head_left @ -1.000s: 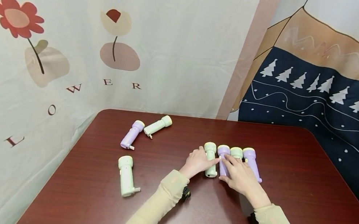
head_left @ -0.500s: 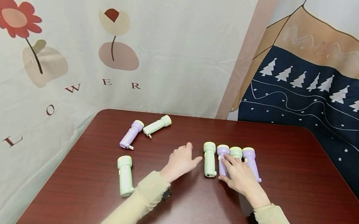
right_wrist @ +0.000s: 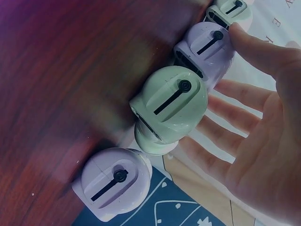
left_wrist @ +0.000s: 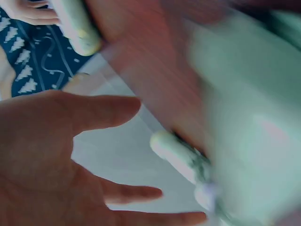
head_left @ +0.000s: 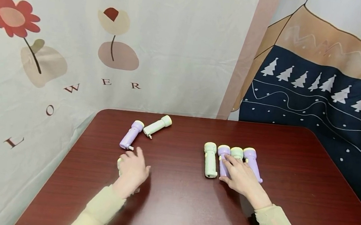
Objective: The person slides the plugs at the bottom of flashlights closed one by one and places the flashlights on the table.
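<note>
My left hand hovers over a pale green flashlight on the left of the table, hiding most of it in the head view. Its fingers are spread, with the blurred green flashlight close in front of them in the left wrist view. On the right, green and purple flashlights lie side by side in a row: a green one at the left end, a purple one, another green one and a purple one. Across the middle of that row, my right hand rests with extended fingers touching the flashlights.
Farther back on the left lie a purple flashlight and a green flashlight, end near end. The dark red wooden table meets a pale printed curtain behind and a navy tree-patterned cloth at the right.
My left hand has let go of the green flashlight at the row's left end and swung left, over the lone green flashlight. My right hand has stayed on the row.
</note>
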{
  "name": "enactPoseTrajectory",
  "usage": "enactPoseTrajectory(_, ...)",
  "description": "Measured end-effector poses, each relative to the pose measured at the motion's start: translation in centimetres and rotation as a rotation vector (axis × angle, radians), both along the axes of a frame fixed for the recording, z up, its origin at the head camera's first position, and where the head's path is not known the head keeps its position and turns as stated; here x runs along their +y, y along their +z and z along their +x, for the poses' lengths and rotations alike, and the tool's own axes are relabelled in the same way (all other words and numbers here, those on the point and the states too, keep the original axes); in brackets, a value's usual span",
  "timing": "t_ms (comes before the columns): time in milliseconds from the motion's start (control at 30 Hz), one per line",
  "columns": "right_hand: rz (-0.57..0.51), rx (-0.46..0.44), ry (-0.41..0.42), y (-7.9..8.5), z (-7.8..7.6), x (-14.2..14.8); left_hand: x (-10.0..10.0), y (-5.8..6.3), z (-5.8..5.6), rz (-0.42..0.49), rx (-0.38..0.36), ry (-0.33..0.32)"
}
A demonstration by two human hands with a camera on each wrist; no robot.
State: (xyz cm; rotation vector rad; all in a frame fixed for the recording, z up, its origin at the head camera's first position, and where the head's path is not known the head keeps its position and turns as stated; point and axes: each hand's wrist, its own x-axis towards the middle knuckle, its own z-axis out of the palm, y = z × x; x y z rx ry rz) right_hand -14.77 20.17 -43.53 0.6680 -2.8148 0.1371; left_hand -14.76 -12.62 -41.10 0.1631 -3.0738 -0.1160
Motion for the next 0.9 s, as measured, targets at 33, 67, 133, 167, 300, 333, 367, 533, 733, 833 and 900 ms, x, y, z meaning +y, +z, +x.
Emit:
enactPoseTrajectory(33,-0.001,0.000,0.001,0.0,0.0,0.0,-0.6,-0.1,0.0,-0.011,-0.026,0.029)
enactPoseTrajectory(67,0.000,0.003,0.002,0.0,0.0,0.0,-1.2,-0.3,0.1,-0.017,-0.052,0.052)
enactPoseTrajectory(133,0.001,0.009,0.004,0.1,0.0,0.0,-2.1,-0.5,0.1,-0.014,-0.095,0.087)
enactPoseTrajectory(167,0.002,0.012,0.005,0.1,0.0,0.0,-2.5,-0.5,0.1,-0.010,-0.110,0.097)
enactPoseTrajectory(300,-0.001,0.009,0.003,0.0,0.1,0.0,-3.6,-0.8,0.6,0.021,-0.105,0.089)
enactPoseTrajectory(333,-0.002,0.005,0.001,0.0,0.1,0.0,-3.8,-0.9,0.7,0.041,-0.095,0.083)
enactPoseTrajectory(367,-0.001,0.001,-0.001,0.0,0.1,-0.1,-4.0,-0.9,0.9,0.060,-0.083,0.074)
enactPoseTrajectory(533,0.002,-0.003,-0.010,0.0,0.1,0.0,-4.2,-1.0,1.4,0.141,-0.020,0.028)
enactPoseTrajectory(733,-0.002,0.009,-0.005,-0.1,0.0,0.0,-4.3,-1.2,1.6,0.163,-0.024,0.060)
enactPoseTrajectory(833,-0.001,0.023,0.000,-0.1,0.0,0.0,-4.5,-1.2,1.6,0.173,-0.052,0.077)
enactPoseTrajectory(900,0.002,0.029,0.002,-0.1,-0.1,0.0,-4.8,-1.3,1.7,0.186,-0.073,0.080)
